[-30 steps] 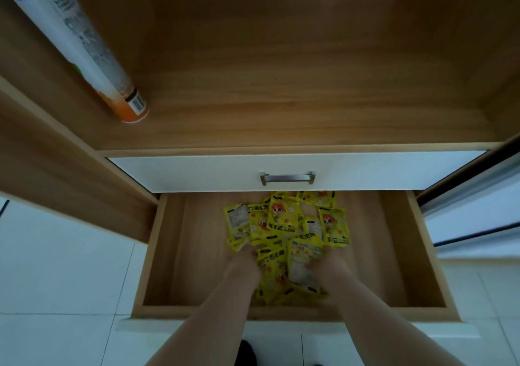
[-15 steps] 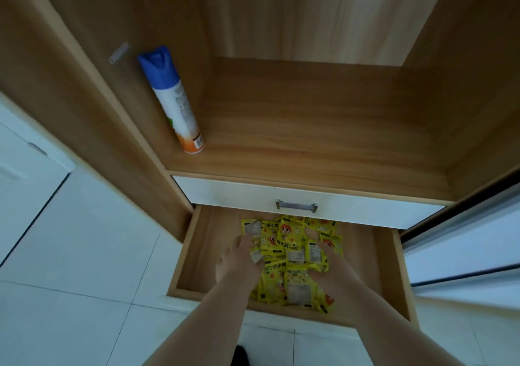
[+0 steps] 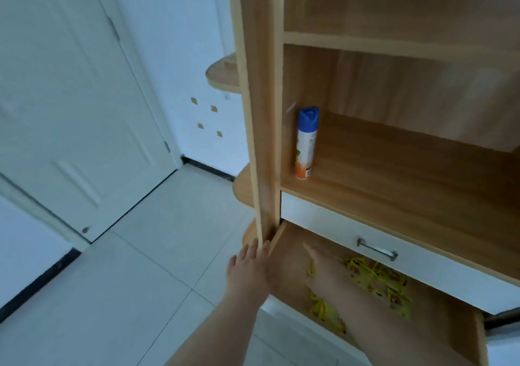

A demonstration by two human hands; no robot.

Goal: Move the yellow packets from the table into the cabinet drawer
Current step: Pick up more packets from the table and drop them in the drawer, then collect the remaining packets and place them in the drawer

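The cabinet drawer is seen pulled out at the bottom of a wooden cabinet, and the yellow packets are found lying inside it in a loose, overlapping heap on the drawer floor. Part of the heap is hidden behind the right forearm, and a few packets are seen on its near side, towards the drawer front. The print on the packets is too blurred to be read.

The left hand is held at the drawer's left wall, on its outer side, with the fingers straight and pressed together and the thumb set slightly apart. Its fingertips are placed at the foot of the cabinet's upright; nothing is gripped by it. The right hand is reached into the drawer, over the left part of the heap, with the fingers stretched out flat. It is blurred, and no packet is seen to be pinched or held; whether the palm touches the packets cannot be told.

Directly above the open drawer a white drawer front with a metal handle is seen. On the shelf above that, a spray can with a blue cap is stood upright near the left wall. A white door and a pale tiled floor are shown to the left of the cabinet
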